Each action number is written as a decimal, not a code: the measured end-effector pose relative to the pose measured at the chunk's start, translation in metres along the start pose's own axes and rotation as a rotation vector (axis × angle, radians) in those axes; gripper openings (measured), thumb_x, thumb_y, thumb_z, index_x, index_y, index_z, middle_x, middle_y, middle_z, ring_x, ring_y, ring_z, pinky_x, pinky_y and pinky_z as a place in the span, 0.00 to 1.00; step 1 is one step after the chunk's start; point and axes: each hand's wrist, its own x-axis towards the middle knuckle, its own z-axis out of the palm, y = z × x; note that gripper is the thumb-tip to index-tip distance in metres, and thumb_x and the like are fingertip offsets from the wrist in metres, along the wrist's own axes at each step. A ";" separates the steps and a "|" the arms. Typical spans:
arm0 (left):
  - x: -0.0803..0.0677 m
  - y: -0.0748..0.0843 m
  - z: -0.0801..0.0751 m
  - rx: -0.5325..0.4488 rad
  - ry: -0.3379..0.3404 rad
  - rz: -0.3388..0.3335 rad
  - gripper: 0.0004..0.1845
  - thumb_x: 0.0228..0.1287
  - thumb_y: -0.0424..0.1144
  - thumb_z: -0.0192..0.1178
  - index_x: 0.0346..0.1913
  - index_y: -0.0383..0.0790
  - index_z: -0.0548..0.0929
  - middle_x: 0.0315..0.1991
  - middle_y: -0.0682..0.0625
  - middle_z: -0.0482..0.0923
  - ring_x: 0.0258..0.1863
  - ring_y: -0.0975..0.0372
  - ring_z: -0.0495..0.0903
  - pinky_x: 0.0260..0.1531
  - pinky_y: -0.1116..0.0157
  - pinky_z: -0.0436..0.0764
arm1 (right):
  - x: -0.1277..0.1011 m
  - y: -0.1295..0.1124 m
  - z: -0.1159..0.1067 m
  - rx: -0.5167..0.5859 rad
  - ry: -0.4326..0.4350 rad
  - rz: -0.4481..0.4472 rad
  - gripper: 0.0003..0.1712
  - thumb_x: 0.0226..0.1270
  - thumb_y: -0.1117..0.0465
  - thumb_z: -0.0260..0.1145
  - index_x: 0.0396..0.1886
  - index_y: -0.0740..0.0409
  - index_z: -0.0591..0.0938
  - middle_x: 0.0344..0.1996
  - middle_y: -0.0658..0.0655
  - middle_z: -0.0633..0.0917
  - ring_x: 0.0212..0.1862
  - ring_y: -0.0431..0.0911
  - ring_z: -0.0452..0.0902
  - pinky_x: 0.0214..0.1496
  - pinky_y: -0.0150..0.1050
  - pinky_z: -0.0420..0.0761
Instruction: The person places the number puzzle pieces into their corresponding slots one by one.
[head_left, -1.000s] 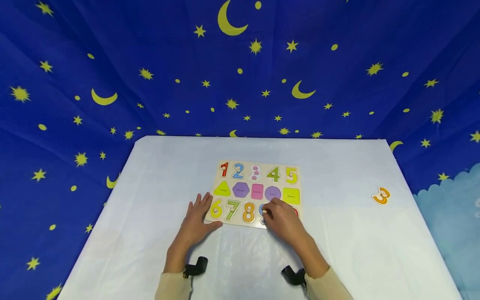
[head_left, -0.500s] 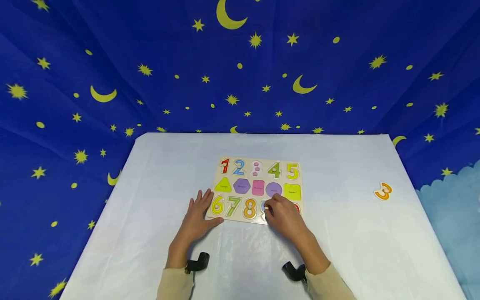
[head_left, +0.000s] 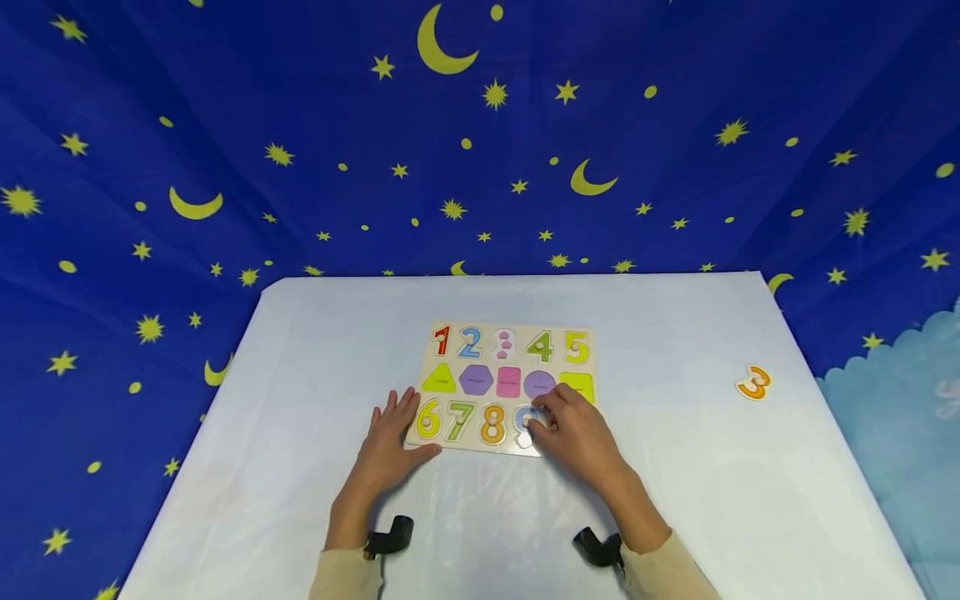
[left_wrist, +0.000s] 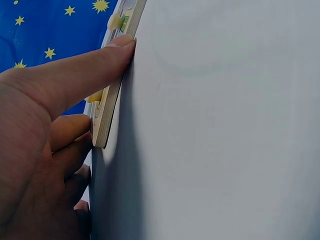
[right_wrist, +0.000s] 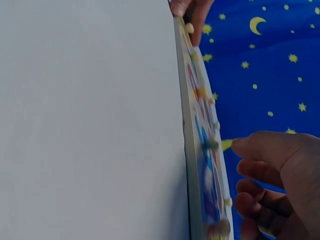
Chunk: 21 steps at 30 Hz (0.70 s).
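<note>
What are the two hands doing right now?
Left hand: open, fingers flat against the puzzle board.
Right hand: curled over the blue 9; grip cannot be told.

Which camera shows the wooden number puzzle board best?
The head view: the wooden number puzzle board shows its face from above. Both wrist views catch only its thin edge, the right one blurred.
</note>
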 end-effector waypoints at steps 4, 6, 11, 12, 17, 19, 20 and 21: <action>0.000 0.000 0.001 -0.006 0.003 -0.001 0.52 0.51 0.53 0.72 0.75 0.42 0.56 0.75 0.53 0.49 0.75 0.55 0.37 0.71 0.52 0.34 | 0.000 0.009 -0.009 0.001 0.044 0.044 0.15 0.56 0.54 0.73 0.41 0.55 0.86 0.31 0.47 0.77 0.28 0.39 0.68 0.27 0.34 0.72; 0.000 0.000 0.001 -0.007 0.006 0.006 0.52 0.51 0.54 0.72 0.75 0.42 0.56 0.75 0.52 0.50 0.75 0.54 0.38 0.71 0.51 0.35 | 0.001 0.014 -0.013 0.000 0.063 0.063 0.13 0.57 0.55 0.72 0.40 0.56 0.86 0.31 0.47 0.77 0.28 0.39 0.68 0.28 0.35 0.72; -0.001 0.000 0.000 -0.010 0.020 0.010 0.52 0.50 0.53 0.73 0.74 0.40 0.57 0.75 0.50 0.51 0.75 0.52 0.39 0.71 0.50 0.36 | 0.000 0.025 -0.022 -0.006 0.086 0.111 0.13 0.58 0.57 0.70 0.42 0.57 0.85 0.29 0.48 0.77 0.28 0.40 0.69 0.29 0.37 0.73; -0.001 -0.001 0.000 -0.010 0.020 0.013 0.52 0.50 0.53 0.73 0.74 0.39 0.57 0.75 0.50 0.51 0.75 0.52 0.39 0.71 0.50 0.35 | 0.000 0.027 -0.024 -0.010 0.090 0.125 0.14 0.58 0.57 0.70 0.42 0.57 0.85 0.28 0.48 0.77 0.28 0.41 0.70 0.28 0.37 0.73; -0.003 -0.001 0.000 -0.007 0.014 0.013 0.52 0.50 0.53 0.73 0.74 0.39 0.57 0.75 0.49 0.51 0.75 0.52 0.39 0.71 0.49 0.36 | -0.004 0.037 -0.031 0.002 0.105 0.193 0.13 0.58 0.59 0.70 0.41 0.59 0.85 0.25 0.49 0.77 0.26 0.42 0.70 0.27 0.37 0.72; -0.004 0.000 -0.001 -0.011 0.014 0.012 0.52 0.50 0.52 0.73 0.74 0.39 0.57 0.75 0.49 0.51 0.75 0.52 0.39 0.71 0.49 0.36 | -0.005 0.039 -0.033 0.023 0.114 0.204 0.12 0.58 0.59 0.70 0.40 0.60 0.86 0.25 0.49 0.77 0.26 0.42 0.70 0.27 0.37 0.72; -0.004 0.000 -0.001 -0.013 0.015 0.011 0.52 0.50 0.52 0.73 0.74 0.39 0.57 0.75 0.49 0.51 0.75 0.52 0.39 0.71 0.49 0.36 | -0.006 0.040 -0.035 0.034 0.118 0.206 0.12 0.58 0.59 0.70 0.39 0.61 0.86 0.25 0.49 0.77 0.26 0.42 0.70 0.27 0.37 0.72; -0.004 0.000 -0.001 -0.014 0.017 0.008 0.52 0.50 0.52 0.73 0.74 0.39 0.57 0.75 0.49 0.51 0.75 0.52 0.39 0.71 0.49 0.36 | -0.006 0.041 -0.036 0.044 0.122 0.208 0.12 0.58 0.59 0.70 0.39 0.61 0.86 0.25 0.49 0.78 0.26 0.42 0.71 0.28 0.38 0.73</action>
